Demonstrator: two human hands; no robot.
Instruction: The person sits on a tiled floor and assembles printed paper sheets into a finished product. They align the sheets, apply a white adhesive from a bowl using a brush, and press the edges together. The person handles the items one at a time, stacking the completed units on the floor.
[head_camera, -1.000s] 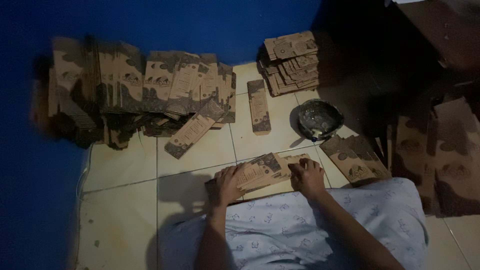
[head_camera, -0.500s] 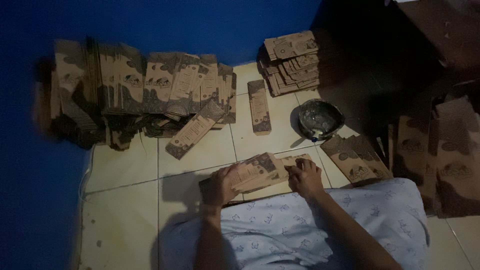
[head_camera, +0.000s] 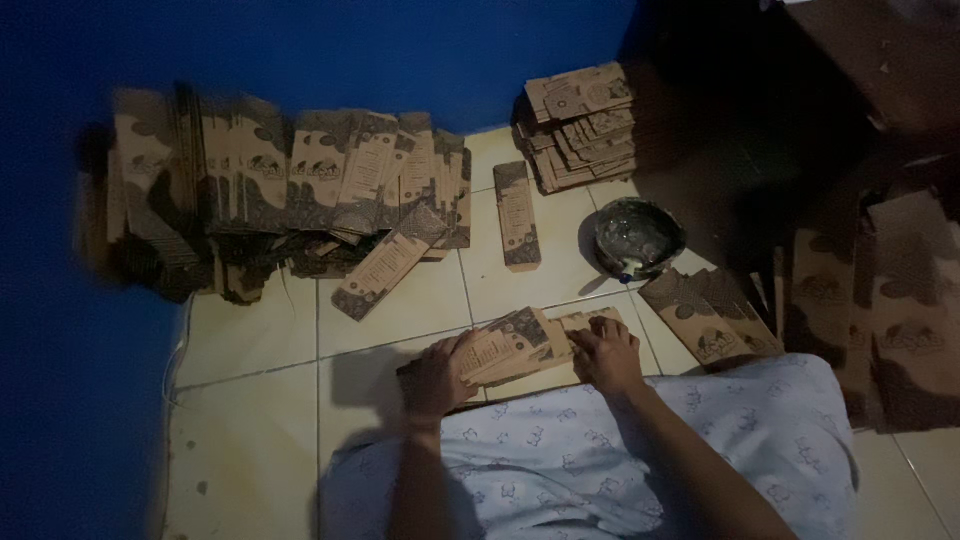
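On tile floor (head_camera: 250, 440) by knees: flat card bundle (head_camera: 515, 345), long axis L-R, tilted up to R. L hand (head_camera: 435, 375) clamps L end, R hand (head_camera: 605, 355) presses R end, fingers curled; both equally near.

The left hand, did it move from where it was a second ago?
Yes. The left hand slid left along the cardboard pieces on the tiled floor, farther from the dark bowl, which stayed put.
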